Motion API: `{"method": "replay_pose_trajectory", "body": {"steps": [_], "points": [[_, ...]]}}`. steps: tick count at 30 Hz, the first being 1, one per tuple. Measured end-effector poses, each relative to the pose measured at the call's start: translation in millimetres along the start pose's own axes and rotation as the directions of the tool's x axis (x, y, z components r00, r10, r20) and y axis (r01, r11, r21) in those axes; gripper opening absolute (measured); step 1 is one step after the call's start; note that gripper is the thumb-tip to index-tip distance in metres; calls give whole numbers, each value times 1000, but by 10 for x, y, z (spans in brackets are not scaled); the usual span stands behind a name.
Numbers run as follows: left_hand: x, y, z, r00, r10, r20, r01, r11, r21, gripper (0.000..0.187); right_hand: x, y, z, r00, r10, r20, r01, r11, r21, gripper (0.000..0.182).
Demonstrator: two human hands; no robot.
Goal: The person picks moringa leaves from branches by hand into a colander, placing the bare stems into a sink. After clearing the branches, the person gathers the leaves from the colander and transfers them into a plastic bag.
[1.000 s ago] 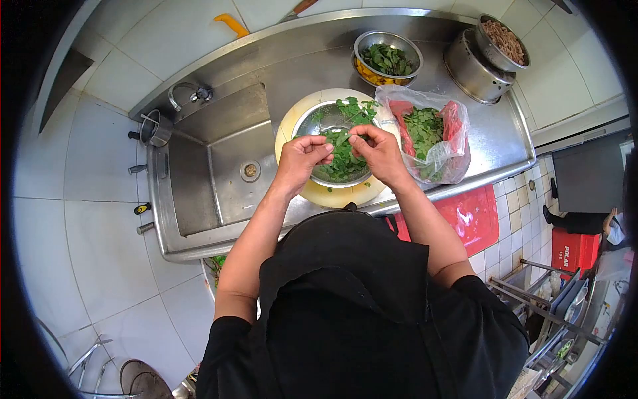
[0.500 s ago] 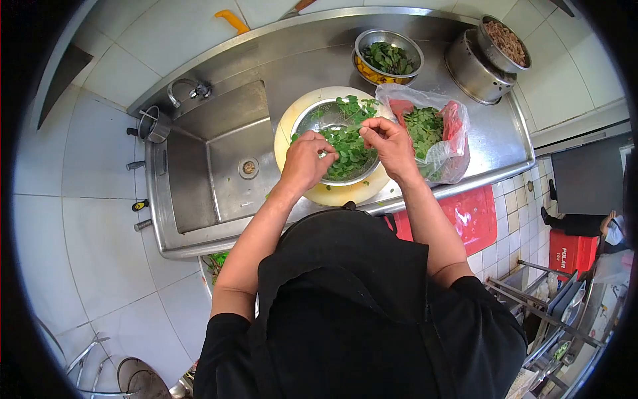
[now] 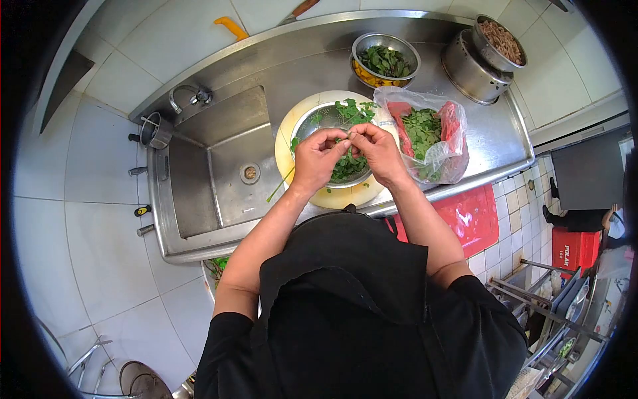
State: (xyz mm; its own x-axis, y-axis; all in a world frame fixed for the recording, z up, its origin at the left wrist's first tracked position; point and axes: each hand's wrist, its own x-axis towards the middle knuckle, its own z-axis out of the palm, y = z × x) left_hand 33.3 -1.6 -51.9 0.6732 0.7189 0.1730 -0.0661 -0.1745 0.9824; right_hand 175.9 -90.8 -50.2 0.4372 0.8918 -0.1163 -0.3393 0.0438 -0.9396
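Above a metal colander (image 3: 306, 123) of small green leaves (image 3: 349, 167), my two hands meet with their fingertips nearly touching. My left hand (image 3: 319, 158) is closed in a pinch on a leafy green sprig, whose thin stem (image 3: 280, 185) trails out at its lower left. My right hand (image 3: 379, 154) pinches too, thumb against forefinger, at the same spot; the bit between its fingers is too small to make out. Under the colander lies a round pale board (image 3: 287, 126). To the right, a clear plastic bag (image 3: 458, 163) with red patches holds more green leaves (image 3: 423, 130).
Left of the board is a steel sink (image 3: 232, 146) with a tap (image 3: 189, 96). Behind stand a bowl of dark leaves (image 3: 385, 61), yellow pieces (image 3: 375, 80) below it, and a pot (image 3: 468, 70) bearing a bowl of shredded food (image 3: 500, 41). A person's legs (image 3: 578, 220) show far right.
My hands have come together over the colander, the right moving left and the left slightly right. A stem now sticks out beside my left hand.
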Motion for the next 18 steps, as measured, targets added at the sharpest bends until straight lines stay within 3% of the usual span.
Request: {"method": "replay_pose_trajectory", "body": {"steps": [5,11,15,17,18], "points": [[-15,8,-30,997,-61,-48,48,971,-234,15,-5,24,16,1000,-23,-16,22,999,-39,11],[-42,27,-108,992,-114,-54,97,963,-251,15,14,-27,-37,998,-52,-44,47,994,-100,9],[-63,-11,-182,991,-116,-72,94,961,-261,18,68,0,-134,990,-104,-100,100,994,-47,11],[-74,16,-225,981,-194,-2,192,969,157,18,76,-21,-189,989,-99,-108,89,992,-94,10],[-78,21,-237,981,-194,-4,193,969,158,18,75,-38,-195,989,-98,-107,89,992,-94,10]]}}
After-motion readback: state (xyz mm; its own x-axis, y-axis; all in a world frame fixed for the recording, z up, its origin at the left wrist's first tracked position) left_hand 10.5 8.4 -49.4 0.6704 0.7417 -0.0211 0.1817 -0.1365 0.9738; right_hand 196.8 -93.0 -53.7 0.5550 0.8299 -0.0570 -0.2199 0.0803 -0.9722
